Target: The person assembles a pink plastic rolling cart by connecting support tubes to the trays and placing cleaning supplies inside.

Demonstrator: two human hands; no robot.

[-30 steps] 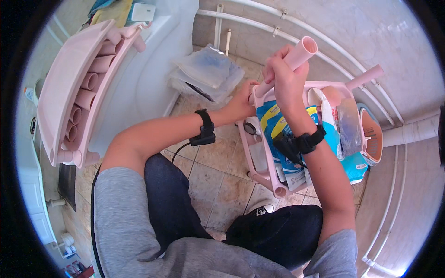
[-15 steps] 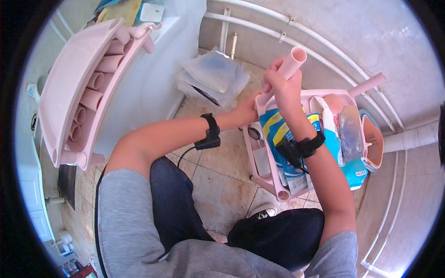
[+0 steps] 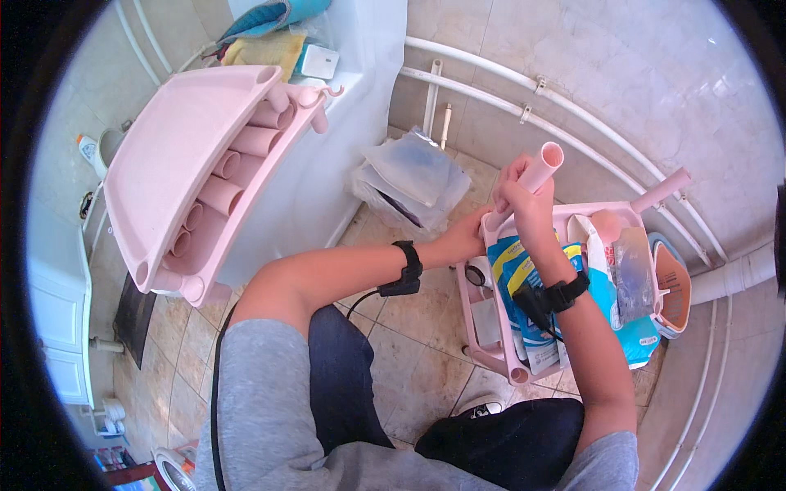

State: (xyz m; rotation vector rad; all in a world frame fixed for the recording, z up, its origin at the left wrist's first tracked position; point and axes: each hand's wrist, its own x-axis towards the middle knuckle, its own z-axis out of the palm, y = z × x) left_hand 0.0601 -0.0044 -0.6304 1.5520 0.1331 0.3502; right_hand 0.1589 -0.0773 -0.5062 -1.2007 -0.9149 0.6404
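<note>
My right hand [image 3: 528, 200] is closed round a pink plastic tube [image 3: 544, 166], which stands up from the far left corner of a pink plastic rack [image 3: 496, 362]. At that same corner, my left hand [image 3: 468, 237] grips the rack just below the tube; its fingertips are partly hidden. Another pink tube [image 3: 661, 190] rises at a slant from the far right corner. The near corner has an open round socket. Blue and yellow packets [image 3: 509, 266], a white and teal bag [image 3: 602, 282] and a clear plastic package [image 3: 634, 274] fill the top tier.
On the left, pink rack trays [image 3: 188, 139] with several loose tubes [image 3: 221, 195] lean against a white tub [image 3: 327, 155]. Clear plastic bags [image 3: 413, 176] lie on the tiled floor beyond my left hand. White pipes [image 3: 589, 135] run along the wall; an orange-lined basket [image 3: 673, 286] stands beside the rack.
The whole view has shifted, so everything sits farther right and lower. My right hand remains round the tube and my left hand at the rack's corner.
</note>
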